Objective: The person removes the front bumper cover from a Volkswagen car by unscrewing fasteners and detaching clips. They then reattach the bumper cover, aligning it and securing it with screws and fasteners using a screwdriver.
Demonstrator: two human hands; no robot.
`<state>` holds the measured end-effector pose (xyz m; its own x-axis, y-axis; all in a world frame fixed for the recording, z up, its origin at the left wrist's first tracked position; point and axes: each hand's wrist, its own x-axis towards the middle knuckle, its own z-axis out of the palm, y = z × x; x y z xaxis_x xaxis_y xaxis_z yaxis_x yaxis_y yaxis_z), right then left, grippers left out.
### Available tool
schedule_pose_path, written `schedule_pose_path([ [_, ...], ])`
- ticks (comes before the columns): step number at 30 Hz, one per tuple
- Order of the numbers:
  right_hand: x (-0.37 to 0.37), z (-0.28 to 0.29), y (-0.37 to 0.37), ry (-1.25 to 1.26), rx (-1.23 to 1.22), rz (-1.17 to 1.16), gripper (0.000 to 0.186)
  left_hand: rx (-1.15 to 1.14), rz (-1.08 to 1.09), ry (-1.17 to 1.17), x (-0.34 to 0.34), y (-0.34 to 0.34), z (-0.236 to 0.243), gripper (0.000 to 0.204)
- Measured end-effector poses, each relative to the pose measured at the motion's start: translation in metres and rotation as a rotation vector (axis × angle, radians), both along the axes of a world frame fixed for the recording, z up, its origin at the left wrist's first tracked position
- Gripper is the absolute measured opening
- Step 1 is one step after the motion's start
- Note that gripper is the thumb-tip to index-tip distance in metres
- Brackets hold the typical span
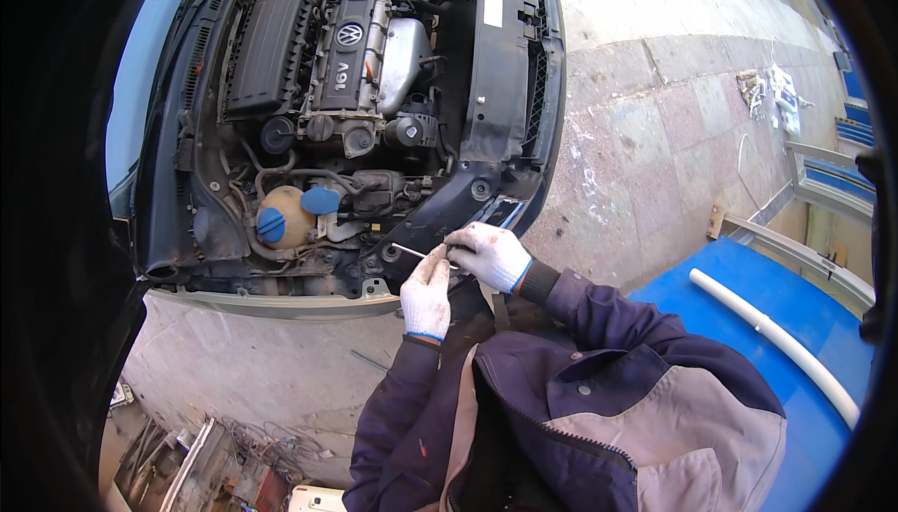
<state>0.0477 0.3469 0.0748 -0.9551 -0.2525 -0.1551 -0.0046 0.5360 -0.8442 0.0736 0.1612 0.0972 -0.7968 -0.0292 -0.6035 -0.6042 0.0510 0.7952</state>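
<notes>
Both my hands wear white knit gloves with dirty fingertips and meet over the near front corner of an open car engine bay (430,222). My left hand (427,304) is closed, its fingers pinching a thin, light metal rod (406,250) that points left over the fender edge. To its right, my right hand (493,258) has its fingers bent inward at the rod's other end. A small dark thing shows by those fingertips, but what it is cannot be made out. A bolt on the fender rail sits just left of the rod.
Left of my hands, a coolant tank (288,216) with a blue cap stands beside the engine cover (351,49). A blue board (739,311) carrying a bent white pipe (776,334) lies to the right. Wires and scrap (262,456) lie on the ground at lower left.
</notes>
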Motion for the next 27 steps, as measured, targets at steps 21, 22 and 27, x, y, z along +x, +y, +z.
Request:
schedule_pose_path([
  [21, -0.060, -0.119, 0.061, -0.027, 0.315, 0.031, 0.019, -0.530, -0.296, -0.005, 0.067, -0.027, -0.051, 0.032],
  [22, -0.061, -0.118, 0.060, -0.027, 0.339, 0.045, 0.019, -0.530, -0.293, -0.004, 0.070, -0.028, -0.052, 0.032],
  [27, -0.063, -0.117, 0.060, 0.008, 0.405, 0.071, 0.019, -0.532, -0.265, 0.015, 0.080, -0.036, -0.056, 0.032],
])
